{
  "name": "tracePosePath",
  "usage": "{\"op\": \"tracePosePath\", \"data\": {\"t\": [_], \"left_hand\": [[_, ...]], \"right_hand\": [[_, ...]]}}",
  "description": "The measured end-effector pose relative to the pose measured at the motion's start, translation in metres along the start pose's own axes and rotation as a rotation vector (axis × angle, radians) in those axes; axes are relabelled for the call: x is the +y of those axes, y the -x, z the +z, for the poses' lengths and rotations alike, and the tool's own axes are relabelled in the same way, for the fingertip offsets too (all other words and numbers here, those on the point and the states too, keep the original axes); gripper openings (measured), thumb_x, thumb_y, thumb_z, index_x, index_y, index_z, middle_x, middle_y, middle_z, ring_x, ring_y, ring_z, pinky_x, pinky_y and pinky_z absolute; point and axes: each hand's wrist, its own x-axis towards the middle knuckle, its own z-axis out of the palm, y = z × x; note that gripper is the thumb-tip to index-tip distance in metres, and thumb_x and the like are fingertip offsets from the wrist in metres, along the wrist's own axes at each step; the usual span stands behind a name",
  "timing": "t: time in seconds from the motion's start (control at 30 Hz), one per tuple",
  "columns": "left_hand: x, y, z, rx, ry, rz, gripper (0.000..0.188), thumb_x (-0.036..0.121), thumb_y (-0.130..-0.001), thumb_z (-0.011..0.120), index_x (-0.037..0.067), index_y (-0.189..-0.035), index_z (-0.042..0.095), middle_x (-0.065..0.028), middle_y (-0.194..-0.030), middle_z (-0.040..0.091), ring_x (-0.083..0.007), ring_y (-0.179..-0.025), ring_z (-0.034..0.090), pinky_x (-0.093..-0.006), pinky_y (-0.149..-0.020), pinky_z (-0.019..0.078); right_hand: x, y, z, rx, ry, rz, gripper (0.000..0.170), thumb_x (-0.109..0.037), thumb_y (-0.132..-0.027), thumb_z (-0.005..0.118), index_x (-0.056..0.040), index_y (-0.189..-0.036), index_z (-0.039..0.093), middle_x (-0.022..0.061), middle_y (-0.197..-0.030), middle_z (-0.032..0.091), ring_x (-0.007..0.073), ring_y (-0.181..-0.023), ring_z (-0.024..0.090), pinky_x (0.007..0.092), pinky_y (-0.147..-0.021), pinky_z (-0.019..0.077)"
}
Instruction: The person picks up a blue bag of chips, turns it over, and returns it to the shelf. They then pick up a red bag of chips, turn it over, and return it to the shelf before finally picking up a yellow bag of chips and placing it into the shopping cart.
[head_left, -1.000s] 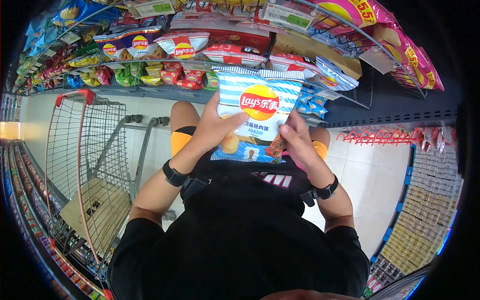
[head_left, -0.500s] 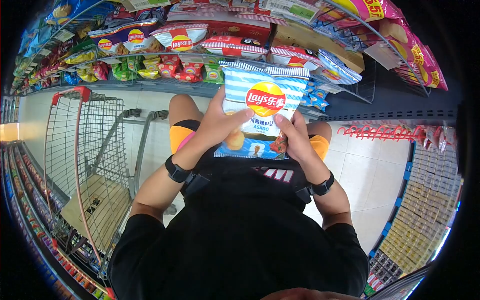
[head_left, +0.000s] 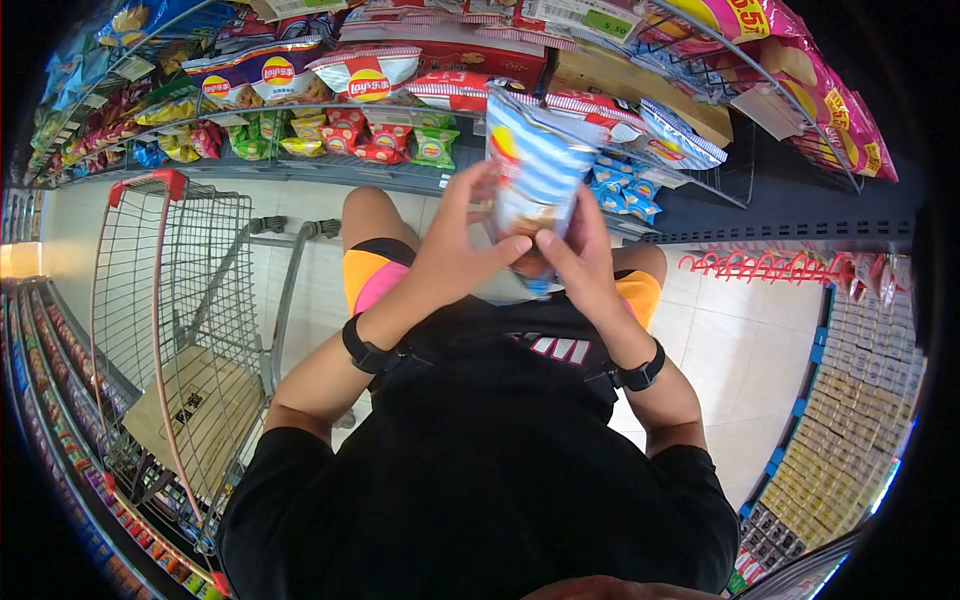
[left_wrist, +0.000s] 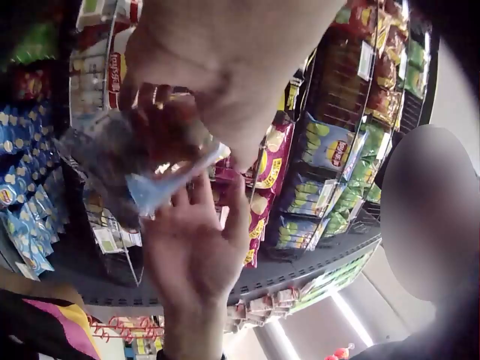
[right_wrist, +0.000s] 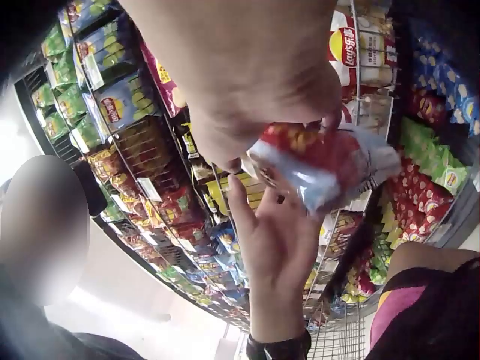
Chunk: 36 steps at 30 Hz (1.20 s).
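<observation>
A blue-and-white striped bag of Lay's potato chips (head_left: 545, 155) is between my two hands in the head view, tilted and turned partly side-on, blurred. My left hand (head_left: 462, 232) holds its left side, fingers bent behind it and thumb at the lower part. On the right side, my right hand (head_left: 588, 255) grips the bag, its thumb tip close to the left thumb. From the left wrist, the bag's crinkled end (left_wrist: 169, 180) shows above the right palm (left_wrist: 191, 251). In the right wrist view, the bag's red and silvery side (right_wrist: 315, 165) lies over the left hand's fingers.
Wire shelves ahead hold more chip bags (head_left: 365, 75), with small blue packets (head_left: 625, 190) lower down. A shopping cart (head_left: 215, 250) with a cardboard box (head_left: 195, 415) stands at left. Red hooks (head_left: 740, 266) and stacked goods (head_left: 850, 400) are at right.
The bag faced up with its logo in full view; now it has turned partly side-on and tilted. My hands have come closer together, and the thumbs now nearly meet at its lower part.
</observation>
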Motion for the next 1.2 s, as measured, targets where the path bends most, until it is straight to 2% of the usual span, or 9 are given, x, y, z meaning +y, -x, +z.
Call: {"op": "tracePosePath", "data": {"t": [0.1, 0.3, 0.33, 0.43, 0.47, 0.6, 0.77, 0.97, 1.2], "left_hand": [[-0.009, -0.006, -0.002, 0.104, 0.199, -0.076, 0.061, 0.011, -0.078, 0.075, 0.001, -0.127, 0.042, -0.0095, -0.114, 0.059, -0.0162, -0.105, 0.058, -0.0337, -0.091, 0.0472], [-0.011, 0.0, -0.027, 0.011, 0.385, -0.406, 0.047, 0.012, -0.082, 0.072, 0.001, -0.121, 0.047, -0.0093, -0.11, 0.063, -0.0151, -0.099, 0.062, -0.0311, -0.084, 0.0522], [-0.009, 0.004, -0.03, -0.078, 0.412, -0.416, 0.051, 0.013, -0.083, 0.071, 0.002, -0.125, 0.044, -0.0091, -0.114, 0.061, -0.0158, -0.102, 0.061, -0.0325, -0.087, 0.0506], [-0.023, 0.011, -0.032, -0.225, 0.538, -0.378, 0.057, 0.013, -0.084, 0.07, 0.002, -0.13, 0.039, -0.009, -0.119, 0.058, -0.0164, -0.107, 0.058, -0.0347, -0.093, 0.0477], [-0.018, 0.01, -0.033, -0.269, 0.551, -0.435, 0.062, 0.012, -0.083, 0.07, 0.003, -0.134, 0.035, -0.0083, -0.123, 0.055, -0.0159, -0.111, 0.055, -0.0347, -0.096, 0.0448], [-0.014, 0.007, -0.021, -0.17, 0.357, -0.17, 0.068, 0.009, -0.079, 0.073, 0.001, -0.134, 0.034, -0.0067, -0.122, 0.053, -0.0142, -0.11, 0.053, -0.0313, -0.095, 0.0442], [-0.009, 0.0, -0.017, -0.076, 0.373, -0.417, 0.057, 0.012, -0.082, 0.071, 0.001, -0.129, 0.041, -0.0063, -0.113, 0.059, -0.0133, -0.101, 0.059, -0.0294, -0.086, 0.0494], [-0.012, -0.009, -0.019, -0.011, 0.668, -0.707, 0.041, 0.019, -0.092, 0.06, 0.001, -0.126, 0.045, -0.0103, -0.113, 0.061, -0.0163, -0.097, 0.064, -0.0318, -0.08, 0.0546], [-0.026, -0.009, -0.019, -0.002, 0.666, -0.724, 0.042, 0.023, -0.091, 0.061, 0.001, -0.124, 0.046, -0.0098, -0.108, 0.062, -0.017, -0.094, 0.065, -0.0319, -0.078, 0.0557]], "right_hand": [[-0.016, 0.007, 0.0, -0.226, 0.272, -0.054, 0.074, -0.012, -0.08, 0.072, -0.0035, -0.142, 0.032, 0.013, -0.141, 0.04, 0.0235, -0.128, 0.042, 0.0377, -0.101, 0.0389], [-0.017, -0.008, -0.012, 0.037, 0.06, -0.083, 0.065, -0.014, -0.079, 0.074, 0.0002, -0.134, 0.042, 0.0151, -0.144, 0.035, 0.021, -0.13, 0.04, 0.0361, -0.098, 0.041], [-0.017, -0.009, -0.009, 0.08, -0.061, -0.076, 0.053, -0.019, -0.082, 0.073, 0.0014, -0.125, 0.05, 0.0142, -0.133, 0.048, 0.0183, -0.118, 0.05, 0.0337, -0.093, 0.0441], [-0.022, 0.0, -0.025, -0.124, -0.099, 0.187, 0.046, -0.024, -0.085, 0.071, 0.0009, -0.119, 0.053, 0.0103, -0.117, 0.06, 0.0155, -0.105, 0.057, 0.0318, -0.089, 0.0463], [-0.025, 0.001, -0.019, -0.095, -0.03, 0.123, 0.041, -0.026, -0.089, 0.067, 0.0001, -0.117, 0.054, 0.0074, -0.106, 0.065, 0.0133, -0.097, 0.06, 0.0315, -0.087, 0.0474], [-0.025, -0.005, -0.016, 0.055, 0.048, 0.221, 0.037, -0.025, -0.091, 0.065, -0.0005, -0.117, 0.054, 0.0085, -0.108, 0.064, 0.0127, -0.098, 0.059, 0.0306, -0.087, 0.0476], [-0.012, -0.005, -0.017, 0.043, -0.182, 0.264, 0.045, -0.023, -0.09, 0.066, -0.0002, -0.124, 0.048, 0.0107, -0.115, 0.061, 0.0139, -0.098, 0.06, 0.0297, -0.084, 0.0499], [-0.006, -0.001, -0.007, -0.061, -0.312, 0.672, 0.056, -0.024, -0.088, 0.067, 0.0005, -0.131, 0.041, 0.0134, -0.121, 0.057, 0.0192, -0.106, 0.059, 0.0341, -0.09, 0.05], [-0.001, -0.001, -0.006, -0.047, -0.314, 0.667, 0.057, -0.026, -0.088, 0.068, 0.0006, -0.131, 0.041, 0.0147, -0.121, 0.057, 0.021, -0.107, 0.06, 0.035, -0.09, 0.0505]]}}
